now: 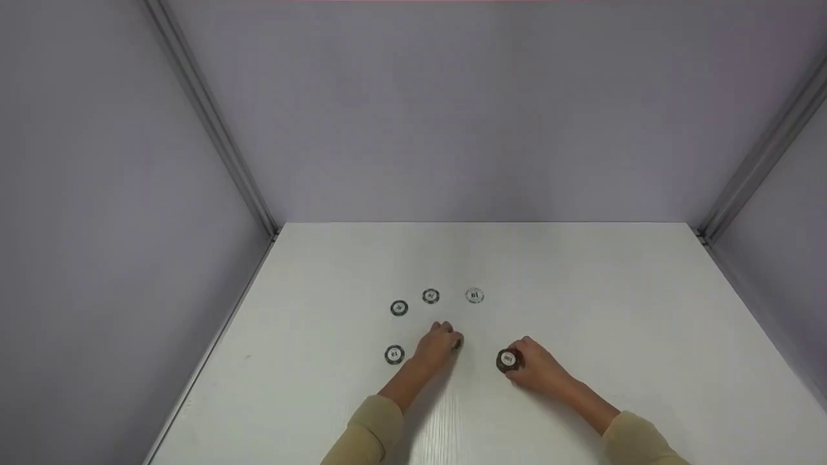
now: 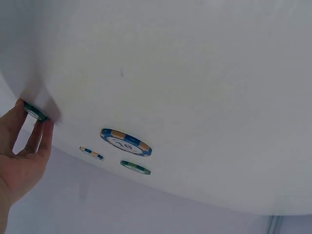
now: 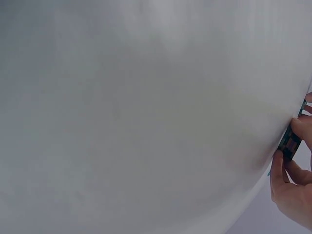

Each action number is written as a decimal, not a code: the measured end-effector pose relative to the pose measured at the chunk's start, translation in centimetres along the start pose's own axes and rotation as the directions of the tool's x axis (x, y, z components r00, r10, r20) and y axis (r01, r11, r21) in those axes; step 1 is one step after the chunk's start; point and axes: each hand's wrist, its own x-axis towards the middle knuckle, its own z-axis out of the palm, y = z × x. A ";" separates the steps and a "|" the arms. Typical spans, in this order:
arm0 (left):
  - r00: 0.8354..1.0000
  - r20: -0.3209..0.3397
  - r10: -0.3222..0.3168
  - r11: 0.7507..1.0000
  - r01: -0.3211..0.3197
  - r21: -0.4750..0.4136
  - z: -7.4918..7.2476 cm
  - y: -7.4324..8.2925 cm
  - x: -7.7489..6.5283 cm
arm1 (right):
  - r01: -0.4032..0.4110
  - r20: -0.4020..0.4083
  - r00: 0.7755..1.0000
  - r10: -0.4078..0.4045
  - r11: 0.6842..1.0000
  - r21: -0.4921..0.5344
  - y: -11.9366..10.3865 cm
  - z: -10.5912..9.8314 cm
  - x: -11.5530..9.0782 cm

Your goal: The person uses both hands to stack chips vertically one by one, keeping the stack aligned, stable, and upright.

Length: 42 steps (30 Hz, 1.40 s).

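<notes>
My left hand (image 1: 434, 347) pinches the edges of a green poker chip (image 2: 35, 112) between thumb and fingers, close above the white table. To its right, my right hand (image 1: 541, 369) grips a short stack of poker chips (image 1: 508, 359) by its sides. A pale label shows on the top chip. In the right wrist view the dark, patterned edges of the stack (image 3: 291, 140) show between the thumb and fingers. Loose chips lie flat around the left hand: one chip (image 1: 395, 354) to its left, and a chip (image 1: 399, 308), another chip (image 1: 431, 296) and a paler chip (image 1: 475, 295) beyond it.
The white table (image 1: 581, 278) runs back to a grey rear wall (image 1: 484, 129). Side walls rise on the left (image 1: 97, 226) and right (image 1: 782, 278), with metal posts in the corners. In the left wrist view, a blue and tan chip (image 2: 126, 142) lies nearest among the loose ones.
</notes>
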 end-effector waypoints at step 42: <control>0.999 0.021 -0.037 0.998 0.038 -0.046 -0.4 0.3 0.2 | 0.001 0.019 1.000 -0.001 1.000 0.011 0.1 0.0 -0.1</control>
